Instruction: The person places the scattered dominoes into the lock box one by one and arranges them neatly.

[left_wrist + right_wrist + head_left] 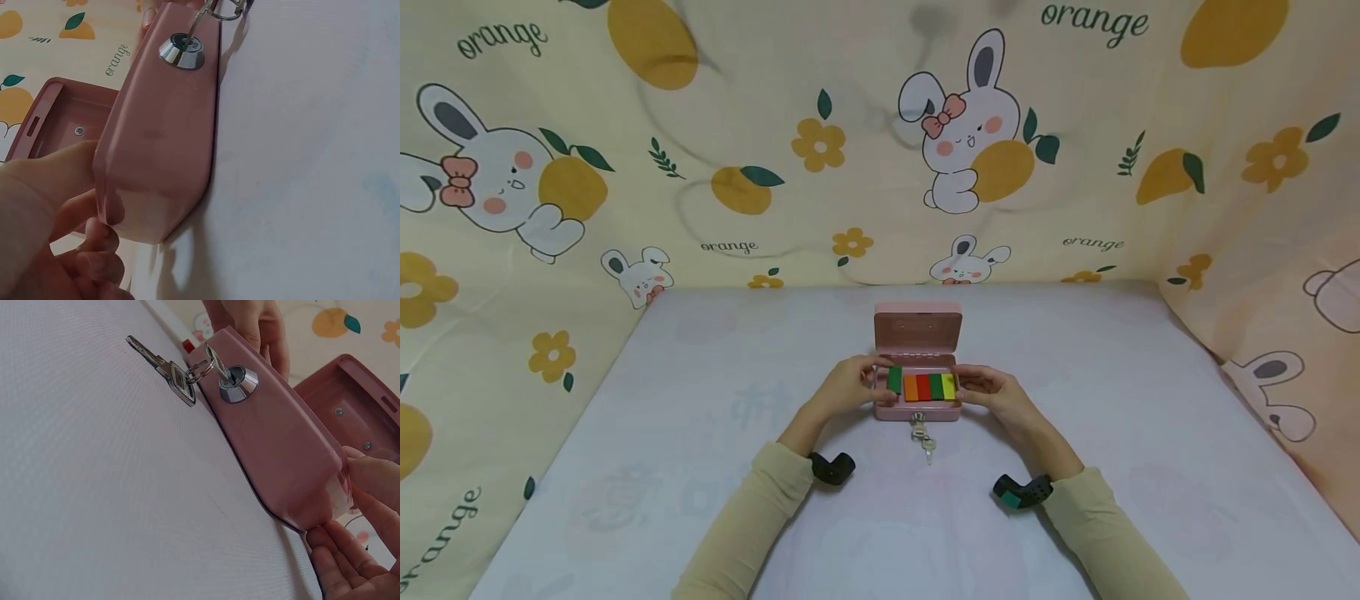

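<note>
A pink metal cash box (pixel 917 412) stands on the table with its lid (pixel 917 332) raised. Inside lies a row of coloured blocks: orange (pixel 911 388), red (pixel 923 387), green and yellow (pixel 949 387). My left hand (pixel 850 383) reaches over the left end and pinches a separate green block (pixel 894 379) between thumb and finger. At the right end, my right hand (pixel 996 393) grips the wall of the box, its thumb at the front corner. Both wrist views show the fingers around the box ends; its inside is hidden there.
A key sits in the lock (pixel 239 384) on the box front, and a second key (pixel 165 367) hangs from its ring onto the white table (pixel 917 533). A printed cloth (pixel 865 150) with rabbits and oranges rises behind and at the sides.
</note>
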`<action>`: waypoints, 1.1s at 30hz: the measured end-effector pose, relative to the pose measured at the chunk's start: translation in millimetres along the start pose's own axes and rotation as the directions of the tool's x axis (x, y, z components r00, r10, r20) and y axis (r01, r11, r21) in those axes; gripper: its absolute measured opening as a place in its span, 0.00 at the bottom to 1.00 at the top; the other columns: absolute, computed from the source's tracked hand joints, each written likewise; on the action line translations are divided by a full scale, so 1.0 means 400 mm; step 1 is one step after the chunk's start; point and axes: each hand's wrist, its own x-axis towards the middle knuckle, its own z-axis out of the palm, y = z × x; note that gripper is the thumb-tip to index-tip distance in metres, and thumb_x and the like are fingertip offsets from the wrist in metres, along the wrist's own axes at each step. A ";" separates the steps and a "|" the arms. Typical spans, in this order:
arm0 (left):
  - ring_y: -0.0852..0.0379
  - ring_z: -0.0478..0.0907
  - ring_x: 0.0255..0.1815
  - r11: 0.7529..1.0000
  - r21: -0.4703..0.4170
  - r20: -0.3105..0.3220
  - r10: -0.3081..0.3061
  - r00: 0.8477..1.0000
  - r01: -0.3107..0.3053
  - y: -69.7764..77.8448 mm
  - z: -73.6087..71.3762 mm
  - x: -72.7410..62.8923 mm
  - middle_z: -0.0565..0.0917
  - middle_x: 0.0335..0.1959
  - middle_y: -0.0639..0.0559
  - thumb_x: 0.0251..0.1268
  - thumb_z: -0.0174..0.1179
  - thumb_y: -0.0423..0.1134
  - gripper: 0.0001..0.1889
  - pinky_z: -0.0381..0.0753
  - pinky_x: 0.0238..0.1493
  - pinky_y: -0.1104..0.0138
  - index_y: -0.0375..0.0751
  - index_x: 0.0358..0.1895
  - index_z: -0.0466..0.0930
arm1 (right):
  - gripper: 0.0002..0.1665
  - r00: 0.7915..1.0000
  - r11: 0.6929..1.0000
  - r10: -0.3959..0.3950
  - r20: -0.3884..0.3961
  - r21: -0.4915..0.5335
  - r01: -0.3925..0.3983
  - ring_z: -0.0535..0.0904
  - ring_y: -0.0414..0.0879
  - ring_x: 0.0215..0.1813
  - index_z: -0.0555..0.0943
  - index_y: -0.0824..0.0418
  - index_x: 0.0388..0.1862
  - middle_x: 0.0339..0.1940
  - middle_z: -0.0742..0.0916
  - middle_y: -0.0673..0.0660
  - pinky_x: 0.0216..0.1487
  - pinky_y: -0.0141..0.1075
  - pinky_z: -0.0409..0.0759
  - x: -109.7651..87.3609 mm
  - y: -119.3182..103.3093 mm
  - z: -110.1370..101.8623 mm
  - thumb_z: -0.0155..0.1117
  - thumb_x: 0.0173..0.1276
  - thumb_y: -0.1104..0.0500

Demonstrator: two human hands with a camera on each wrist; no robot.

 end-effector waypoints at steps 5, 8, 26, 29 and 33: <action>0.59 0.64 0.30 1.000 0.024 0.001 -0.009 1.000 0.009 0.003 0.005 0.003 0.68 0.25 0.53 0.50 0.73 0.43 0.28 0.60 0.30 0.71 0.43 0.57 0.80 | 0.34 1.000 1.000 -0.003 0.000 -0.010 0.003 0.77 0.42 0.59 0.70 0.66 0.67 0.68 0.73 0.69 0.54 0.18 0.74 0.000 0.000 -0.001 0.67 0.64 0.58; 0.59 0.64 0.29 0.999 0.032 0.005 -0.006 1.000 0.006 0.005 0.006 0.004 0.68 0.25 0.53 0.50 0.73 0.44 0.28 0.60 0.30 0.71 0.42 0.57 0.80 | 0.34 1.000 1.000 -0.019 -0.001 -0.003 0.019 0.77 0.36 0.56 0.69 0.68 0.67 0.68 0.73 0.70 0.53 0.18 0.74 0.003 0.002 -0.002 0.67 0.64 0.60; 0.56 0.67 0.35 0.989 0.124 0.009 -0.076 0.997 0.075 0.014 0.021 0.011 0.73 0.32 0.49 0.50 0.73 0.47 0.29 0.62 0.32 0.69 0.45 0.57 0.79 | 0.33 1.000 1.000 -0.023 -0.002 -0.003 0.023 0.77 0.33 0.54 0.69 0.69 0.67 0.68 0.73 0.71 0.53 0.17 0.74 0.005 0.004 -0.003 0.66 0.64 0.61; 0.57 0.67 0.33 0.987 0.141 0.012 -0.083 0.996 0.080 0.017 0.022 0.013 0.72 0.30 0.50 0.50 0.73 0.48 0.29 0.61 0.30 0.70 0.45 0.57 0.80 | 0.33 1.000 1.000 -0.023 0.000 0.000 0.023 0.77 0.33 0.53 0.69 0.70 0.67 0.68 0.72 0.72 0.53 0.17 0.74 0.005 0.004 -0.004 0.66 0.65 0.61; 0.55 0.69 0.34 0.981 0.170 0.019 -0.100 0.995 0.095 0.022 0.023 0.016 0.76 0.33 0.48 0.50 0.73 0.48 0.29 0.65 0.32 0.68 0.46 0.57 0.79 | 0.33 1.000 1.000 -0.025 0.002 0.002 0.025 0.77 0.32 0.52 0.69 0.70 0.67 0.68 0.72 0.72 0.53 0.18 0.74 0.005 0.005 -0.004 0.66 0.64 0.61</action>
